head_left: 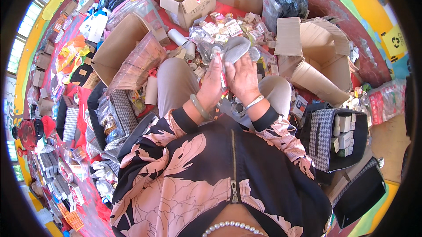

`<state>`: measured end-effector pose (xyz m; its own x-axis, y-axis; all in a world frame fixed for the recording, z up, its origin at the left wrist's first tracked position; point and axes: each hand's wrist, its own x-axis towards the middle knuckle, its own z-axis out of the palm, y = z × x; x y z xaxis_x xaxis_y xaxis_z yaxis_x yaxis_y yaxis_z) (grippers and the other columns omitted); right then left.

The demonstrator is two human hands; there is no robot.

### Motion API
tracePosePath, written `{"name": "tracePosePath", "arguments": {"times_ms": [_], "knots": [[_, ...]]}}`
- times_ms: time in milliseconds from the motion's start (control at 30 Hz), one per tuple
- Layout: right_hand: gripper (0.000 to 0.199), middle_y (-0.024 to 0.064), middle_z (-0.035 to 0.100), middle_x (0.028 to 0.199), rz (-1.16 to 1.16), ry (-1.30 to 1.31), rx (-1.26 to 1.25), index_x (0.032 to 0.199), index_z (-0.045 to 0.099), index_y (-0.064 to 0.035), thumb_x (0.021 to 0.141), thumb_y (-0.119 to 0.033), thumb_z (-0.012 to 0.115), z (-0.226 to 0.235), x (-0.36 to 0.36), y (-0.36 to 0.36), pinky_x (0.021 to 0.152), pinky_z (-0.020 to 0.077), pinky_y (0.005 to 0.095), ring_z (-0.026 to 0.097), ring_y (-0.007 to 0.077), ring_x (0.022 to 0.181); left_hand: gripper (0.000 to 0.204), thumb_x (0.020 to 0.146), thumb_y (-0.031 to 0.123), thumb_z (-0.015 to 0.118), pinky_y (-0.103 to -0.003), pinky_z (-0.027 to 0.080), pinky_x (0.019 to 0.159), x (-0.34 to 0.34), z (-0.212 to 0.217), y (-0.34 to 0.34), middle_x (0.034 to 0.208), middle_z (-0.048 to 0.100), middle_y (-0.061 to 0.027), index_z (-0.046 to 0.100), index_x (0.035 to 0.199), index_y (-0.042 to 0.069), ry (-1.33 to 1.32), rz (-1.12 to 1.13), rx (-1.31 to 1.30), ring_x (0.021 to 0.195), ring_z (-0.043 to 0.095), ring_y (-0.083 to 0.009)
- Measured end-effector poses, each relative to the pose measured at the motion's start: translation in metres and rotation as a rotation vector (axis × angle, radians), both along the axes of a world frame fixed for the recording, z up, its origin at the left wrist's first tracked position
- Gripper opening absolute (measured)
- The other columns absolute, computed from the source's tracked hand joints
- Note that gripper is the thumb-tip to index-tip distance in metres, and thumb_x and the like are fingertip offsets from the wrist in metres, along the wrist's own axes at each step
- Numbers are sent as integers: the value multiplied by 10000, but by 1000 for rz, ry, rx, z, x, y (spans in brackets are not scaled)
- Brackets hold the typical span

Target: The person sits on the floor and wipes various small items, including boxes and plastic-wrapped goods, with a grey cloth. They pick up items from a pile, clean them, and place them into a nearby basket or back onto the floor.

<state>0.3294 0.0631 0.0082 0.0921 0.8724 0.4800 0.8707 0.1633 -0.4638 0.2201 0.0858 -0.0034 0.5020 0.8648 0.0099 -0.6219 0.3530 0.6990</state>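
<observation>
Both hands (228, 79) meet above the lap, holding a pouch (237, 48). Small boxes (228, 28) lie beyond it; open cartons stand left (116, 46) and right (316, 57).

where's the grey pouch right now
In the head view, the grey pouch is just above centre, held up by both the left hand and right hand, in front of the heap of small boxes.
</observation>
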Motion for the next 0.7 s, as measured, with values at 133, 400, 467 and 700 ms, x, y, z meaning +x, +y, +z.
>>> {"name": "tracePosePath", "arguments": {"times_ms": [133, 400, 467, 700], "knots": [[463, 303, 537, 982, -228, 314, -30, 1023, 534, 40, 912, -367, 343, -9, 12, 14, 837, 395, 455, 503, 442, 940, 500, 950, 394, 297, -283, 375, 923, 0, 3, -7, 1186, 492, -80, 367, 1265, 12, 149, 1, 175, 1094, 469, -146], [376, 61, 607, 962, -240, 1826, -285, 1047, 549, -1, 907, -337, 455, -33, 46, 9, 739, 469, 295, 588, 161, 816, 607, 916, 501, 280, -385, 501, 761, -26, 32, 6, 1184, 516, -123, 355, 1279, 21, -136, -155, -159, 1013, 565, -251], [357, 68, 614, 948, -117, 1838, -214, 1068, 538, -7, 902, -316, 475, -20, 39, 0, 739, 476, 291, 596, 166, 808, 619, 913, 515, 271, -367, 499, 763, -26, 32, 11, 1177, 521, -116, 364, 1271, 19, -143, -131, -161, 1015, 563, -243], [204, 37, 617, 859, 170, 1512, -195, 926, 618, -57, 867, -243, 562, 8, 18, -13, 702, 465, 256, 578, 113, 753, 445, 933, 364, 380, -336, 445, 876, -18, 3, 12, 1133, 535, -81, 423, 1232, 37, 240, 10, -94, 1029, 535, -200]]}}
